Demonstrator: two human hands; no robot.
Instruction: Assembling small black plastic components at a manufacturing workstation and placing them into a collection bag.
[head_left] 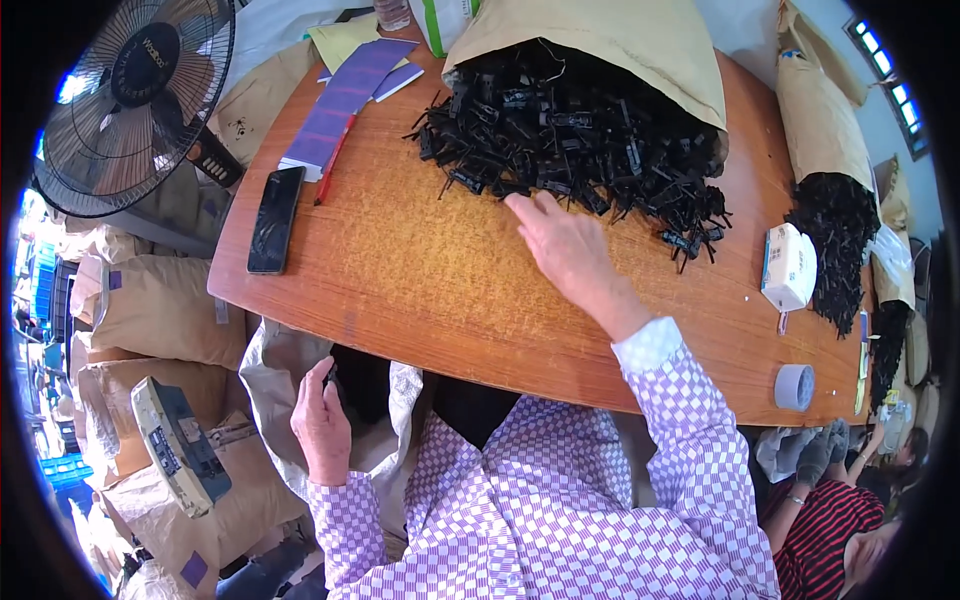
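Observation:
A heap of small black plastic parts with thin prongs (570,130) spills from a large brown paper sack (620,40) onto the wooden table (420,260). My right hand (570,250) reaches to the heap's near edge. Its fingers are stretched forward and slightly apart, the tips at the closest parts, with nothing plainly gripped. Below the table's front edge, my left hand (322,425) is over the mouth of a whitish woven bag (268,375). Its fingers point up and forward, loosely extended; the bag's dark inside makes the fingertips hard to read.
Left on the table lie a phone (276,220), a red pen (336,160) and purple printed sheets (350,100). A tissue pack (788,268) and a tape roll (794,387) sit right. A fan (140,70) and stacked sacks (165,305) stand left; a co-worker's gloved hand (815,455) shows lower right.

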